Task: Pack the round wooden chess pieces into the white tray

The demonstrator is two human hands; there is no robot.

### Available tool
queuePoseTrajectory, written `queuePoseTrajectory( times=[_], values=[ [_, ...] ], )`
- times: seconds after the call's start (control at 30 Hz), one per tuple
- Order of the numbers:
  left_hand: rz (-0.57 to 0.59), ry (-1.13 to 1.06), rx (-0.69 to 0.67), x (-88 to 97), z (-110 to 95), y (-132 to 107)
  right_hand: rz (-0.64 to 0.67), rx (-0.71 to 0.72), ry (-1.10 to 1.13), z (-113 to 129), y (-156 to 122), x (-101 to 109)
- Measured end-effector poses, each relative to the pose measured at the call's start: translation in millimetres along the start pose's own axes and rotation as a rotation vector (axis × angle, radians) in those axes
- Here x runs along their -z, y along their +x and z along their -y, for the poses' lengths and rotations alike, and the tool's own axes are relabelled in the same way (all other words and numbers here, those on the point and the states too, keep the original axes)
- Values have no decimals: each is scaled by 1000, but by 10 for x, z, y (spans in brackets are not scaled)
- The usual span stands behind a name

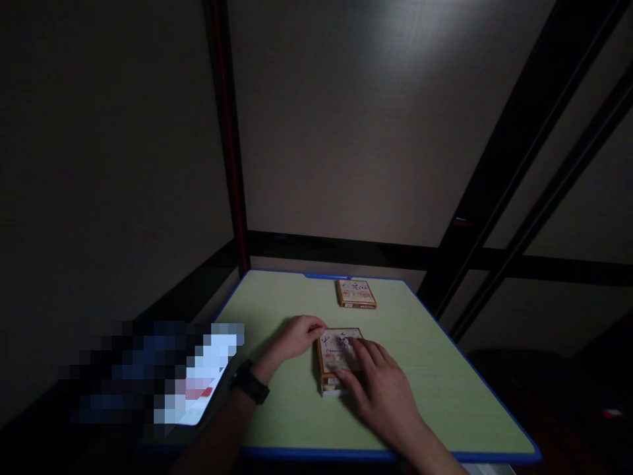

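Note:
A flat cardboard box (pixel 330 353) with an orange-brown border and dark printed characters lies on the table in front of me. At its near end, a white part shows below the printed top. My left hand (pixel 298 335), wearing a black watch (pixel 248 382), has its fingers drawn together at the box's far left corner. Over the right side of the box, my right hand (pixel 386 381) is curled with fingers on the top and thumb by the near edge. Its palm hides the box's right part.
A second, similar box (pixel 356 292) lies near the table's far edge. The pale green table (pixel 445 402) has a blue rim. A lit screen (pixel 210 376), partly pixelated, is at the left. Walls with dark beams stand behind and to the left.

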State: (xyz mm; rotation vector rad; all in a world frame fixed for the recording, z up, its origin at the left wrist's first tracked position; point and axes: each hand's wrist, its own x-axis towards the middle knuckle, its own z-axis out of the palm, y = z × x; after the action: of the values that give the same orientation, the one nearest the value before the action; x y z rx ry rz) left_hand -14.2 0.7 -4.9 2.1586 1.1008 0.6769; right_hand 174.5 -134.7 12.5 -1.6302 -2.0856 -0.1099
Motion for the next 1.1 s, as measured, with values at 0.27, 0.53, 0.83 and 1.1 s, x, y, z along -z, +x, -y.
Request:
queuePoseTrajectory(
  times=[0.27,0.53,0.83,1.1],
  values=[
    [43,-31,11,10,12,-15,36,-205,325,-328,-63,17],
    [80,-152,22,26,22,-36,54,-214,446,-382,-119,-66],
    [220,-16,-109,145,-99,-113,54,-208,508,-370,-161,-85],
    [279,113,-121,185,-174,-173,203,-54,616,-589,-37,30]
  ],
)
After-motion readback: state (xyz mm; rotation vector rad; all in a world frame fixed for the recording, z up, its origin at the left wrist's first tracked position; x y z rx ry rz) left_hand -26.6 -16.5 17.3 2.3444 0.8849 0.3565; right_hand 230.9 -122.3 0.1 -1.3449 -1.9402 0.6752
